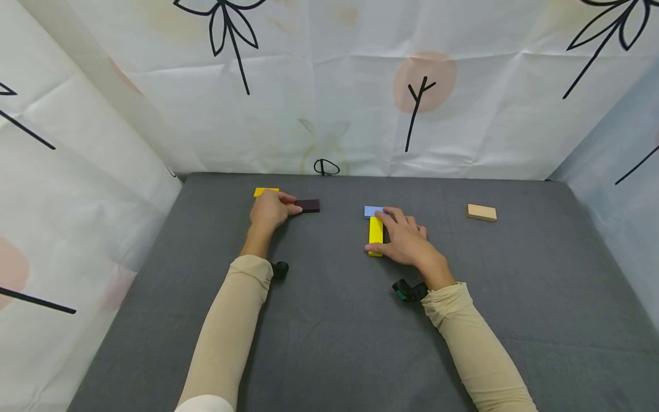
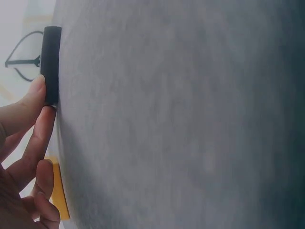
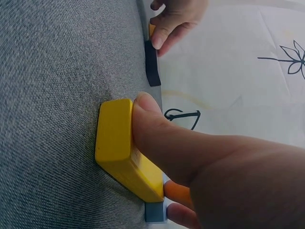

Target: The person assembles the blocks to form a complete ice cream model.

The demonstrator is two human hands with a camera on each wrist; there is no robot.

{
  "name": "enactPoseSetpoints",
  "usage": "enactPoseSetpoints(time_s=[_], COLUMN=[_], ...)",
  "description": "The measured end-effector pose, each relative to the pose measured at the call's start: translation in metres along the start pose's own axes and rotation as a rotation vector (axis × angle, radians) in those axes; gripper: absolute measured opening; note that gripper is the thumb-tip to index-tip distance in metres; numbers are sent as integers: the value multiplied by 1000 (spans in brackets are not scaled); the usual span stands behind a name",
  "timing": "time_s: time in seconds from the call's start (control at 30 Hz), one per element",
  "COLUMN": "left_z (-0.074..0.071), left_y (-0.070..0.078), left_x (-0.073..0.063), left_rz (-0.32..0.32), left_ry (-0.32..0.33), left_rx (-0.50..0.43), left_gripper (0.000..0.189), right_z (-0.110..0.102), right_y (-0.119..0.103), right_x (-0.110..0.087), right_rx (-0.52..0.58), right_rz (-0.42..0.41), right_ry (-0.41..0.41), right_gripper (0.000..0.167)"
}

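My left hand [image 1: 269, 210] pinches the left end of a dark, nearly black block [image 1: 309, 206] between thumb and fingers. Behind that hand lies a yellow block [image 1: 266, 191], partly covered by it; in the left wrist view this yellow block [image 2: 59, 191] shows beside the curled lower fingers. My right hand [image 1: 408, 239] holds a second yellow block [image 1: 376, 232], its thumb at the near end and its index finger by the far end. Against that far end lies a light blue block [image 1: 373, 212] set crosswise, partly hidden by the fingers.
A pale wooden block [image 1: 481, 213] lies at the right of the grey cloth-covered table [image 1: 329, 337]. White printed curtains [image 1: 329, 114] hang along the table's back edge and left side, with a bluish one [image 1: 612, 171] at the right.
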State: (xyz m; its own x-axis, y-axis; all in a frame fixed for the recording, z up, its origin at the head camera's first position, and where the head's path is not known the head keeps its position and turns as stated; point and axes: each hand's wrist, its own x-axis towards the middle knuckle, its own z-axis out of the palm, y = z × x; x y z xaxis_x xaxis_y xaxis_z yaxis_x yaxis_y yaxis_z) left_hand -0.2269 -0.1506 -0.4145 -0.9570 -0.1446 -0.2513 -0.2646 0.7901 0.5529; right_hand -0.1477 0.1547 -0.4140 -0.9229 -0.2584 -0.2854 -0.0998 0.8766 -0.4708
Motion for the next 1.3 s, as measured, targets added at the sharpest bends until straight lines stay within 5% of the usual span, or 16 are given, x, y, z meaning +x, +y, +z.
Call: enactPoseSetpoints(time_s=[1.3], left_z=[54], left_y=[69], left_x=[8], left_rz=[32], left_ry=[-20], left_rx=[-52], left_gripper=[32], right_z=[1], right_y=[1], right_x=[4], right_rx=[-12], right_rz=[10], right_ry=[3], right_gripper=[90])
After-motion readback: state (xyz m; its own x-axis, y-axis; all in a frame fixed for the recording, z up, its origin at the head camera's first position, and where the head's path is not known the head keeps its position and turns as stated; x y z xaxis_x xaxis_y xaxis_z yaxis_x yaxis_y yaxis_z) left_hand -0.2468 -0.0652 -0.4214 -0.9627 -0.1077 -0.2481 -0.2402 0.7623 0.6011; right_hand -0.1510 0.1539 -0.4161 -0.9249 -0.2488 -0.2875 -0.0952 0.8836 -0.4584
